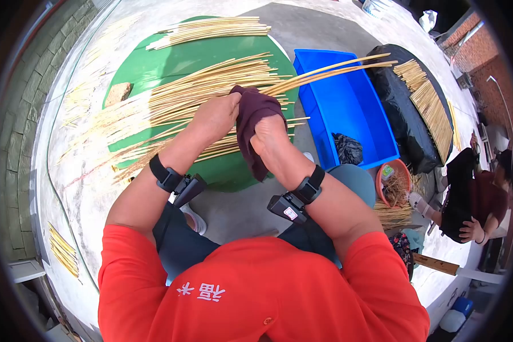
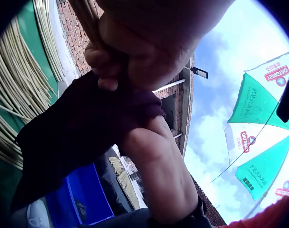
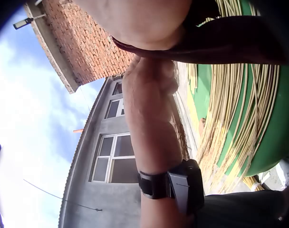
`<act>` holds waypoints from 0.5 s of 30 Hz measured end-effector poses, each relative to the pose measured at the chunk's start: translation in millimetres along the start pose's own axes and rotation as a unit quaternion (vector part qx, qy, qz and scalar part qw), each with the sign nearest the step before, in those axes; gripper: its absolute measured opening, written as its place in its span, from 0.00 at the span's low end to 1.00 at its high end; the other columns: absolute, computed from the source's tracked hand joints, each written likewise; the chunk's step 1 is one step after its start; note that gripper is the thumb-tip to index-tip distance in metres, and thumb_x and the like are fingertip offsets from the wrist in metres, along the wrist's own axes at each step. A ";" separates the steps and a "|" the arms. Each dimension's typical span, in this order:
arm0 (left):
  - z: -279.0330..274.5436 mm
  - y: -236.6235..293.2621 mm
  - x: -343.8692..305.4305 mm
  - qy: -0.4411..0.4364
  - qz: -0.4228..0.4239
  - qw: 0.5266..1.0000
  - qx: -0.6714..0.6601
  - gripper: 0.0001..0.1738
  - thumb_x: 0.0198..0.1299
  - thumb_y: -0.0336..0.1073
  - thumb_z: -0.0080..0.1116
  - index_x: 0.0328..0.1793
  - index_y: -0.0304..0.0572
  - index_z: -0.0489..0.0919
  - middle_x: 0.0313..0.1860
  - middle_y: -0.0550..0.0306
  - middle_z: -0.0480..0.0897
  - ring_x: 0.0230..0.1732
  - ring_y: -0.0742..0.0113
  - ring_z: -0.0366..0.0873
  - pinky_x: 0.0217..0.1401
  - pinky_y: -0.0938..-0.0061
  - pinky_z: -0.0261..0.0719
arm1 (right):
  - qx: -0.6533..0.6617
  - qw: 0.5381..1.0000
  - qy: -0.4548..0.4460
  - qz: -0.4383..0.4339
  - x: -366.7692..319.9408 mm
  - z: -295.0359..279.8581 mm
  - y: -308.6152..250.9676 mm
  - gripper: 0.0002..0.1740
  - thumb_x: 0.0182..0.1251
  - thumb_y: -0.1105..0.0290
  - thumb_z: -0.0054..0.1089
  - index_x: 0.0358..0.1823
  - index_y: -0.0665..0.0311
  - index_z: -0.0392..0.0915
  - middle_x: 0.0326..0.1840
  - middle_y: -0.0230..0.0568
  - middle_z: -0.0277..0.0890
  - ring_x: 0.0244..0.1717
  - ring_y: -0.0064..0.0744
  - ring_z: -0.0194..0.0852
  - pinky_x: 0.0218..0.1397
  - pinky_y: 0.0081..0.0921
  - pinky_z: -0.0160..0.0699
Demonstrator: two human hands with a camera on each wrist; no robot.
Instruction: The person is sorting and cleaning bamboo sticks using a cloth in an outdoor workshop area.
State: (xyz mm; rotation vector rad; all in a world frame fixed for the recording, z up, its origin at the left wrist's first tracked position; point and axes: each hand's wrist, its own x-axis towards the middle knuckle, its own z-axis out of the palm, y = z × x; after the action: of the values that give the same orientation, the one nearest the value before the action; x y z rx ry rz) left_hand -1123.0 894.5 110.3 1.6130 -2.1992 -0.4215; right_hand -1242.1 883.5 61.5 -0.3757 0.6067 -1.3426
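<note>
A dark purple cloth (image 1: 251,117) is wrapped about a few long pale stalks (image 1: 336,69), which stick out to the right over the blue tub. My right hand (image 1: 273,142) grips the cloth, its fingers partly hidden in the folds. Close beside it, my left hand (image 1: 215,118) holds the stalks at the cloth's left edge. In the left wrist view my left hand (image 2: 149,47) has its fingers curled round thin stalks (image 2: 85,19), with the cloth (image 2: 73,128) hanging below. The right wrist view shows the cloth (image 3: 230,42) stretched beside my right hand (image 3: 144,19).
More stalks (image 1: 211,85) lie in rows on the round green table (image 1: 137,68), with a stone (image 1: 118,94) at its left. To the right are a blue tub (image 1: 347,97) holding a black bag, bundled stalks (image 1: 430,108) on black plastic, a red bucket (image 1: 382,191) and another person (image 1: 476,194).
</note>
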 end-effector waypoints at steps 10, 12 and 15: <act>-60.7 -39.2 -32.4 -0.115 -0.058 0.985 -0.114 0.16 0.63 0.42 0.46 0.28 0.38 0.66 0.16 0.55 0.64 0.20 0.60 0.61 0.27 0.67 0.62 | 0.097 0.983 0.021 -0.152 34.1 -16.8 -120.9 0.04 0.59 0.77 0.50 0.27 0.67 0.71 0.29 0.43 0.73 0.29 0.37 0.72 0.35 0.31 0.77; -75.0 -69.6 -43.3 -0.124 -0.109 0.965 -0.203 0.17 0.64 0.40 0.47 0.24 0.39 0.63 0.16 0.67 0.57 0.21 0.77 0.54 0.23 0.78 0.56 | 0.074 0.982 0.013 -0.175 35.9 -25.9 -148.1 0.04 0.57 0.76 0.51 0.25 0.67 0.70 0.29 0.43 0.72 0.29 0.39 0.70 0.34 0.34 0.75; -103.8 -105.0 -62.5 -0.115 -0.135 0.955 -0.238 0.16 0.63 0.39 0.49 0.24 0.41 0.64 0.18 0.71 0.59 0.21 0.80 0.53 0.24 0.83 0.55 | 0.080 0.991 0.000 -0.108 41.2 -49.9 -183.0 0.04 0.58 0.72 0.53 0.29 0.66 0.70 0.30 0.44 0.72 0.29 0.38 0.70 0.35 0.35 0.74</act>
State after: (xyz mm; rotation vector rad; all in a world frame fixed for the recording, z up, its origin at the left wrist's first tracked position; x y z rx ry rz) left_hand -969.2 921.3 146.7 1.6455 -1.8255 -1.1723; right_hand -1412.0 810.8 120.5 -0.3181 0.4638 -1.5864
